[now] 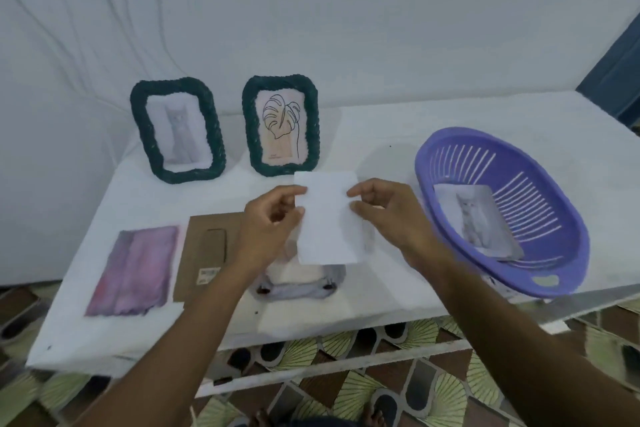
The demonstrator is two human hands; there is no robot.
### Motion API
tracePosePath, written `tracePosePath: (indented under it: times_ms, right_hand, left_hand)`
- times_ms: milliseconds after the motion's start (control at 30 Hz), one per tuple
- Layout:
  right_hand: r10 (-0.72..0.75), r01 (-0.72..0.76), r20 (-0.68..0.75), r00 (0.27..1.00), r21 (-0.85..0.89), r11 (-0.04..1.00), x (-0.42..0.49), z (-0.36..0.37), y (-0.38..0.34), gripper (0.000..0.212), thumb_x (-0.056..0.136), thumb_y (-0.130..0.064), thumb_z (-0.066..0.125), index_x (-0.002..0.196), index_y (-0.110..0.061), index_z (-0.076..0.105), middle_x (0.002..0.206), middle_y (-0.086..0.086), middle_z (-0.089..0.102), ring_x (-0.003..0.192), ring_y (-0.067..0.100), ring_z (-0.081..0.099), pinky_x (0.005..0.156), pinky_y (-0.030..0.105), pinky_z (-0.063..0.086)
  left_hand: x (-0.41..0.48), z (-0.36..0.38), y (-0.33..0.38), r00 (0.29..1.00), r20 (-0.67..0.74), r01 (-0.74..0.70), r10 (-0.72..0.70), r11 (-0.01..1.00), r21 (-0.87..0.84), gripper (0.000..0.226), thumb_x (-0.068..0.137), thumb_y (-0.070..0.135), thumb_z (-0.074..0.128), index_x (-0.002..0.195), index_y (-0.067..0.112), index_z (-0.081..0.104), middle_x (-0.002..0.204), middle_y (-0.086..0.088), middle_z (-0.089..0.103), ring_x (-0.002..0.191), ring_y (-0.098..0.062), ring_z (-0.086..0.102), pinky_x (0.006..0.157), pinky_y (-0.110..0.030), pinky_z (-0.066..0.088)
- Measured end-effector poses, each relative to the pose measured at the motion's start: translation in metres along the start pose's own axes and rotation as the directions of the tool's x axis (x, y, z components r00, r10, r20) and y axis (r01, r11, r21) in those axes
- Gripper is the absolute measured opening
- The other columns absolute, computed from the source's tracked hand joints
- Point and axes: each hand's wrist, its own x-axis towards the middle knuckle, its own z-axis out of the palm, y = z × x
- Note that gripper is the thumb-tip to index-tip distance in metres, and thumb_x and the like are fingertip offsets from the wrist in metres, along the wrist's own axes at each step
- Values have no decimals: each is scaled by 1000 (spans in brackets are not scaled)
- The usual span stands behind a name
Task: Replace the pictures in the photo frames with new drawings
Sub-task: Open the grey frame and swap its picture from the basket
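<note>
I hold a white sheet of paper (329, 215) upright above the table, its blank back toward me. My left hand (270, 218) pinches its left edge and my right hand (391, 215) pinches its right edge. Under the sheet lies a third frame (301, 282), face down and mostly hidden. Its brown cardboard backing (204, 253) lies to the left. A pink-purple drawing (133, 270) lies flat at the front left. Two dark green frames stand at the back: the left frame (178, 130) shows a cat picture, the right frame (280, 125) a leaf line drawing.
A purple plastic basket (540, 267) sits at the right, overhanging the white table's front edge (381, 315), with a cat picture (478, 218) inside. The white wall is close behind the frames. Patterned floor tiles show below the table.
</note>
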Motion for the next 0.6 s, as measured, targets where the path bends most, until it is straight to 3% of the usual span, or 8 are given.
tracePosePath:
  times_ms: [100,200,300,367,500,600]
  right_hand:
    - [-11,17,44,999,-123,992,-7,31,15,12,82,-12,73,87,-23,73,79,-4,62,72,6,57,68,13,43]
    - [-110,130,86,990,-275,953,-11,52,27,14,82,-14,74,94,-20,72,74,-6,61,73,7,56,70,9,41]
    - [-240,273,130,962,-465,842,-12,63,36,18,84,-23,70,102,-23,70,76,-5,65,86,12,53,79,25,46]
    - [-335,353,142,932,-574,739,-11,67,43,22,82,-29,66,103,-24,70,82,-5,67,90,18,53,77,35,47]
    - [-378,358,135,916,-699,619,-12,69,51,25,81,-36,65,103,-26,71,108,-4,59,105,19,45,79,35,35]
    - [-382,360,135,914,-706,610,-12,68,54,26,81,-38,63,103,-27,70,122,-3,57,115,17,41,83,36,34]
  left_hand:
    - [-19,-23,-12,1000,18,7,-12,976,219,28,91,10,65,108,32,65,92,3,64,79,6,55,74,-5,43]
    - [-30,-35,-19,1000,22,-20,12,911,412,28,91,11,64,116,23,65,92,11,58,77,4,52,71,1,37]
    - [-30,-41,-28,992,46,-120,114,806,579,29,89,14,67,117,17,68,93,8,58,79,-2,49,75,-6,37]
    - [-28,-43,-39,987,87,-161,138,723,672,31,87,18,69,118,18,68,99,3,62,94,-14,52,80,-23,36]
    - [-25,-44,-55,989,114,-149,96,696,702,33,90,23,64,123,22,65,115,5,51,118,-18,39,93,-29,24]
    - [-23,-45,-56,983,156,-183,102,680,710,33,93,22,61,126,22,63,130,4,51,126,-18,36,99,-32,28]
